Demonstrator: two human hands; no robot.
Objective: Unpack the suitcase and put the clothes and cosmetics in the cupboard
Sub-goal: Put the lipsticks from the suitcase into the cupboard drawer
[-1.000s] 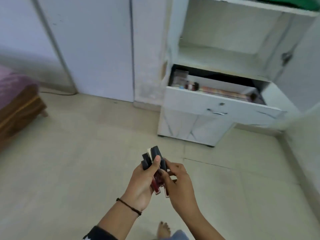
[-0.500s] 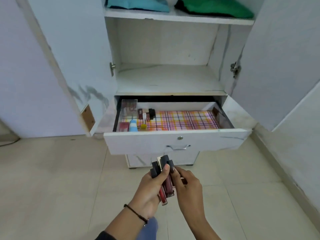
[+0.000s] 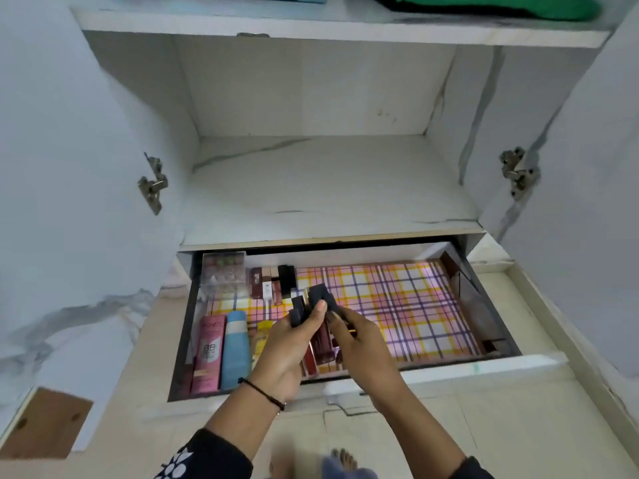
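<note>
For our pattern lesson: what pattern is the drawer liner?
The liner is pink, yellow and purple plaid; head view.

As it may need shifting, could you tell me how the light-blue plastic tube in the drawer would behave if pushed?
The light-blue plastic tube looks rounded, so it would probably roll, though the pink plastic tube beside it may block that. Lying flat, it seems unlikely to tip.

- Matt black caps, glossy dark-red bodies: the tubes point(image 3: 320, 342) in the fingers point(image 3: 321, 307).
- Smooth, faintly shiny checked liner point(image 3: 415, 305), right of the fingers.
- Smooth marble-look laminate cupboard point(image 3: 311, 178), metal hinges point(image 3: 152, 184), beyond the fingers.
- Soft green cloth point(image 3: 484, 5), far above them.
</note>
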